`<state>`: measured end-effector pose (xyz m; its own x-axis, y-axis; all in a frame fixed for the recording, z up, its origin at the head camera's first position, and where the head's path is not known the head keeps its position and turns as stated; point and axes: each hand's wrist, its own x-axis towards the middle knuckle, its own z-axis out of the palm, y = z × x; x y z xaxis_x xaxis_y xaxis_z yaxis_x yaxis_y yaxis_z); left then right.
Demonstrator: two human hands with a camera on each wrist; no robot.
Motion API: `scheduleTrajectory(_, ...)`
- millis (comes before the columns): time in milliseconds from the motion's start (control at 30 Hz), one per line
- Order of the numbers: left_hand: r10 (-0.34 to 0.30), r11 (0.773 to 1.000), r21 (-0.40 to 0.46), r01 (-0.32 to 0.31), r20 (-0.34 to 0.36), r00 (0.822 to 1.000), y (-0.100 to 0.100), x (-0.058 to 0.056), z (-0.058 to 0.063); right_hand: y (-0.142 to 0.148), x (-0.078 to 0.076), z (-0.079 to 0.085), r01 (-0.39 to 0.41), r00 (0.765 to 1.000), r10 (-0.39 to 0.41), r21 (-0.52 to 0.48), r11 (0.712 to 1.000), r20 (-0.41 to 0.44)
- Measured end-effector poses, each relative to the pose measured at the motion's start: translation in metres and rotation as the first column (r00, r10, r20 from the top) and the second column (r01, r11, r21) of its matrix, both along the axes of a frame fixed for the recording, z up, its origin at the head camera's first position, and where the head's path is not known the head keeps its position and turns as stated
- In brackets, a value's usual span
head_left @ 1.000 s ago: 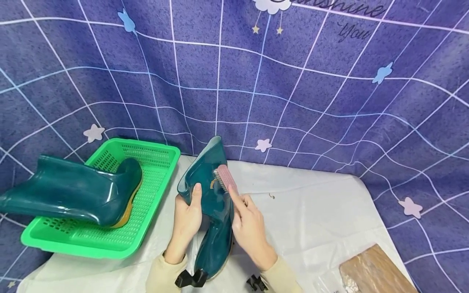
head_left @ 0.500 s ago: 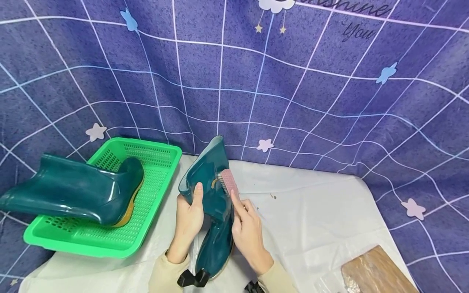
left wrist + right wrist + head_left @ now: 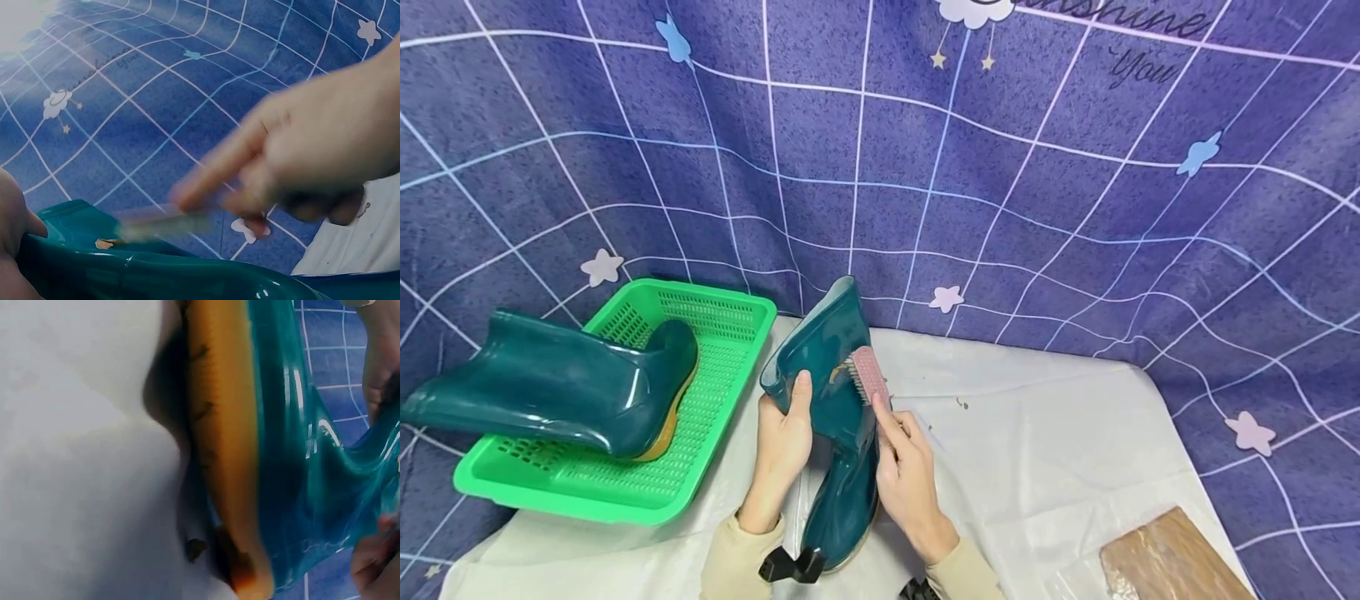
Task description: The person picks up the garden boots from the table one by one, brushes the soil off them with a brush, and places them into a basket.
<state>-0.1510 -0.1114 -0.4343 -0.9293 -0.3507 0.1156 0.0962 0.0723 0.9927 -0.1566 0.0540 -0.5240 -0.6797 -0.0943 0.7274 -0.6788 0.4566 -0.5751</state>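
A dark teal rubber boot point(image 3: 838, 508) stands on the white-covered table, its toe toward me and its shaft leaning to the far left. My left hand point(image 3: 784, 442) grips the shaft's top edge, thumb on the outside. In my right hand point(image 3: 910, 479) is a pink brush point(image 3: 868, 375), index finger stretched along its back. Its bristles meet the shaft beside a brown smear point(image 3: 837, 372). The brush is blurred in the left wrist view. Dark dirt marks the boot's orange-yellow sole point(image 3: 228, 437) in the right wrist view.
To the left, a green plastic basket point(image 3: 730, 392) bears a second teal boot point(image 3: 572, 387) lying on its side, its shaft over the rim. A brown plastic-wrapped package point(image 3: 1172, 558) lies at the front right. Small dirt crumbs point(image 3: 962, 403) dot the table. A blue patterned curtain point(image 3: 1000, 167) hangs behind.
The brush has shifted slightly down and right along the shaft from a second ago, my right hand with it. The left hand keeps its grip. The whole head view has drifted slightly.
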Motion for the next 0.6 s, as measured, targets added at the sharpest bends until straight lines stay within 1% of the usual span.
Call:
scheduleTrajectory(33, -0.004, 1.0, -0.004, 0.004, -0.001, 1.0, 0.0001, 0.0, -0.0002, -0.0003, -0.0001, 0.0003, -0.021, 1.0, 0.02, -0.006, 1.0, -0.014)
scheduleTrajectory(100, -0.01, 1.0, -0.013, 0.01, -0.001, 1.0, 0.0004, -0.0002, -0.001, -0.0016, 0.0001, 0.0006, -0.043, 0.999, 0.043, -0.012, 0.999, -0.008)
scheduleTrajectory(167, -0.013, 1.0, -0.018, 0.013, -0.001, 1.0, 0.0007, -0.0005, -0.0019, -0.0033, -0.0009, 0.0, -0.02, 1.0, 0.02, -0.003, 1.0, 0.016)
scheduleTrajectory(233, -0.008, 1.0, -0.015, 0.008, 0.006, 1.0, 0.0009, -0.0004, -0.0028, -0.0038, -0.0021, -0.0015, 0.023, 0.998, -0.024, 0.006, 1.0, 0.056)
scheduleTrajectory(267, -0.004, 1.0, -0.011, 0.004, 0.012, 1.0, 0.0009, -0.0003, -0.0033, -0.0037, -0.002, -0.0017, 0.036, 0.996, -0.036, -0.002, 0.999, 0.08)
scheduleTrajectory(300, -0.003, 1.0, -0.008, 0.003, 0.015, 1.0, 0.0009, -0.0001, -0.0035, -0.0034, -0.0021, -0.002, 0.039, 0.996, -0.038, -0.009, 0.999, 0.087)
scheduleTrajectory(400, -0.006, 1.0, -0.011, 0.006, 0.014, 1.0, 0.0012, 0.0008, -0.0037, -0.0017, -0.0017, -0.0026, -0.009, 0.998, 0.011, -0.029, 1.0, 0.067)
scheduleTrajectory(467, -0.011, 1.0, -0.02, 0.011, 0.005, 1.0, 0.0017, 0.0011, -0.0034, -0.0013, -0.0016, -0.0025, -0.022, 0.998, 0.023, -0.025, 0.999, 0.062)
scheduleTrajectory(533, -0.013, 1.0, -0.024, 0.013, -0.002, 1.0, 0.0019, 0.0014, -0.0028, -0.0011, -0.0024, -0.0034, 0.004, 0.998, -0.004, -0.001, 1.0, 0.059)
scheduleTrajectory(600, -0.008, 1.0, -0.017, 0.008, 0.007, 1.0, 0.0016, 0.0019, -0.0023, -0.0009, -0.0026, -0.0041, 0.053, 0.996, -0.054, 0.015, 0.998, 0.073)
